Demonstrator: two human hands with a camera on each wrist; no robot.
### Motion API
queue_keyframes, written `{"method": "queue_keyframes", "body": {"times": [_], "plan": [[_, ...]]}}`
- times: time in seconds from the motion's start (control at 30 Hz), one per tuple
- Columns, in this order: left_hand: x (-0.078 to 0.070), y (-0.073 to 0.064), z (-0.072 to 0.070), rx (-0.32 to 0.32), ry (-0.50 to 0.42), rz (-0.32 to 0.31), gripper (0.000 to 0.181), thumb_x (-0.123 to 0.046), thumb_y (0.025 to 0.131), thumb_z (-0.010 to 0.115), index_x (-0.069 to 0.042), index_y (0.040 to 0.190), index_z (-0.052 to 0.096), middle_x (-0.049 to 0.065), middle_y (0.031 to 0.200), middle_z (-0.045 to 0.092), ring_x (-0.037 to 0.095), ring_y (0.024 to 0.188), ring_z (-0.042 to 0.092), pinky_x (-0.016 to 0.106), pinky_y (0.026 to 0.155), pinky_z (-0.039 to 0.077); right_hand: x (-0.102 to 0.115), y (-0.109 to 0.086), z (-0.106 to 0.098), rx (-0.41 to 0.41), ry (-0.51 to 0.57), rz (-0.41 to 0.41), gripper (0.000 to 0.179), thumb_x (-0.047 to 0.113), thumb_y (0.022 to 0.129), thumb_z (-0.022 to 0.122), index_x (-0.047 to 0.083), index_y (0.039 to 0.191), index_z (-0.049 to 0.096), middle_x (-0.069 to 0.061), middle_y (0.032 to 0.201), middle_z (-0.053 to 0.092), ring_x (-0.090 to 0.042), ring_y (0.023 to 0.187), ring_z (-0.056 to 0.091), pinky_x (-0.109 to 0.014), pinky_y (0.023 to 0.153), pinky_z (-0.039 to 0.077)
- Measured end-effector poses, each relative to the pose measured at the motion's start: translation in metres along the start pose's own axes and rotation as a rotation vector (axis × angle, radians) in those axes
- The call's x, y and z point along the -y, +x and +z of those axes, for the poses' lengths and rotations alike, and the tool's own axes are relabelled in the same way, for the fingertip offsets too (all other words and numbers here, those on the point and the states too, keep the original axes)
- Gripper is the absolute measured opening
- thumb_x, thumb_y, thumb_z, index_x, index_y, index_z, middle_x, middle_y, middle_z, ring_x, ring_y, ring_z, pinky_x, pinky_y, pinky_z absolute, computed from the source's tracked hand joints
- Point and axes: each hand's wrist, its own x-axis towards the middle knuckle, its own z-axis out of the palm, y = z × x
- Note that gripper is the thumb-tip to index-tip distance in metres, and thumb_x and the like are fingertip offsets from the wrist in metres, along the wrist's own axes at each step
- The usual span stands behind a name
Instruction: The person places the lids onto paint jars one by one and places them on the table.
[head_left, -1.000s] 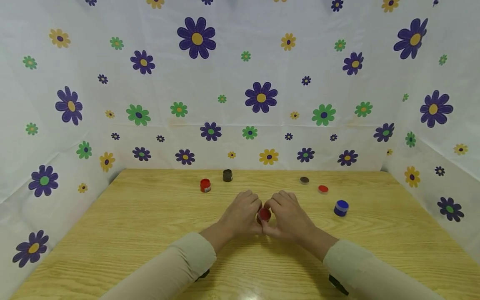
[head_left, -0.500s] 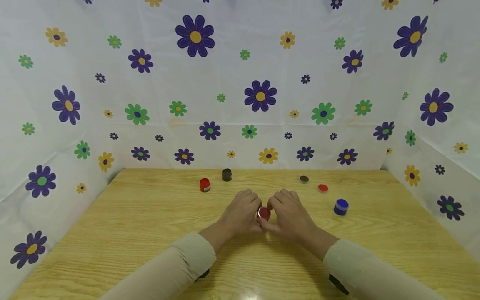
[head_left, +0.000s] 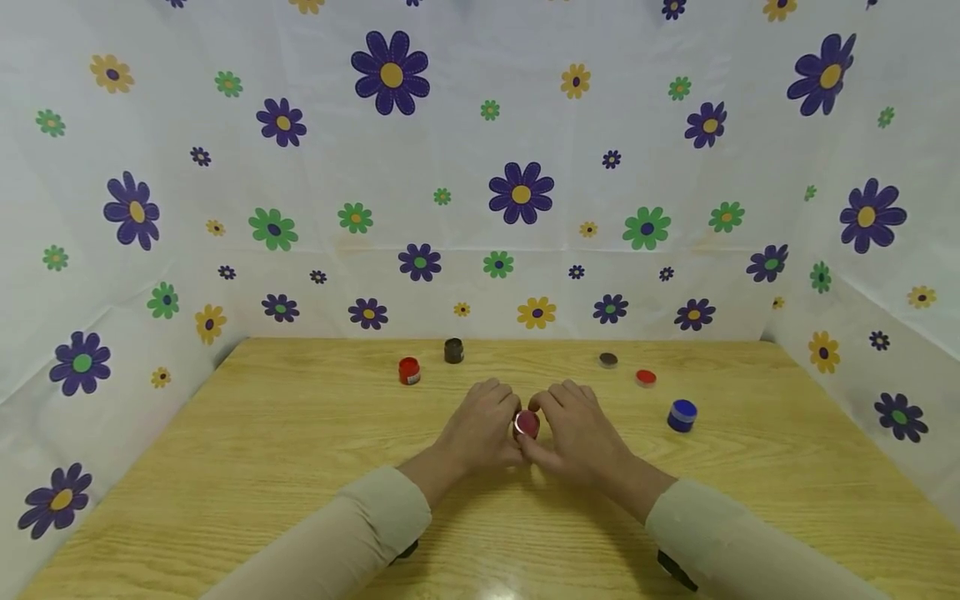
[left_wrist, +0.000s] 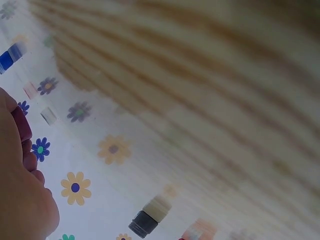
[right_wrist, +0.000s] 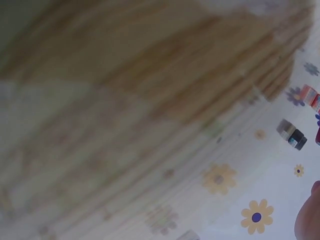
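Note:
A small paint jar with a dark red top [head_left: 527, 423] is held between both hands over the middle of the table. My left hand [head_left: 482, 427] grips its left side with curled fingers. From the right, the thumb and fingers of my right hand [head_left: 576, 431] pinch round the top. Much of the jar's body is hidden by the fingers. In the left wrist view a dark red part of the jar [left_wrist: 22, 125] shows beside the left hand [left_wrist: 25, 190]. Only an edge of the right hand [right_wrist: 309, 217] appears in the right wrist view.
Farther back on the wooden table [head_left: 300, 433] stand a lidless red paint jar [head_left: 408, 372] and a black one [head_left: 453, 351]. To the right lie a dark lid [head_left: 608, 360] and a red lid [head_left: 646, 379], near a blue-topped jar [head_left: 682, 415]. Flowered cloth [head_left: 450, 125] encloses the table.
The jar has shifted very slightly up and left, and a bright glint now shows on its top. The right thumb and fingers have moved a little around it. Both arms stay nearly still.

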Motion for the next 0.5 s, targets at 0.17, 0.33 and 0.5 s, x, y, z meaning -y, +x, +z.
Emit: {"method": "queue_keyframes", "body": {"times": [0.17,0.33,0.5], "plan": [[-0.0009,0.0010,-0.0003,-0.006,-0.017,-0.009,0.043,-0.047,0.069,0.084,-0.011,0.083,0.065,-0.003,0.077,0.057,0.012,0.074,0.046,0.027,0.071,0.042,-0.0010,-0.0011,-0.0004,-0.005,0.015,-0.008,0.025,0.034,0.085,0.067,0.014,0.099,0.064,0.001,0.093,0.063,-0.015,0.086,0.046,-0.037,0.088,0.041],[0.0002,0.0001,0.0026,-0.015,-0.018,-0.013,0.042,-0.047,0.071,0.082,-0.011,0.083,0.066,-0.003,0.079,0.059,0.013,0.075,0.047,0.028,0.072,0.043,-0.0029,-0.0021,0.0003,-0.002,0.023,-0.023,0.023,0.031,0.084,0.065,0.015,0.100,0.064,0.002,0.089,0.058,-0.014,0.085,0.044,-0.037,0.086,0.040],[0.0011,-0.0002,0.0045,-0.028,-0.014,-0.003,0.040,-0.046,0.071,0.082,-0.011,0.082,0.065,-0.003,0.078,0.058,0.012,0.074,0.047,0.028,0.071,0.043,-0.0035,-0.0019,0.0012,-0.012,0.008,-0.030,0.021,0.031,0.084,0.066,0.015,0.098,0.064,0.003,0.089,0.058,-0.014,0.085,0.045,-0.037,0.086,0.040]]}}
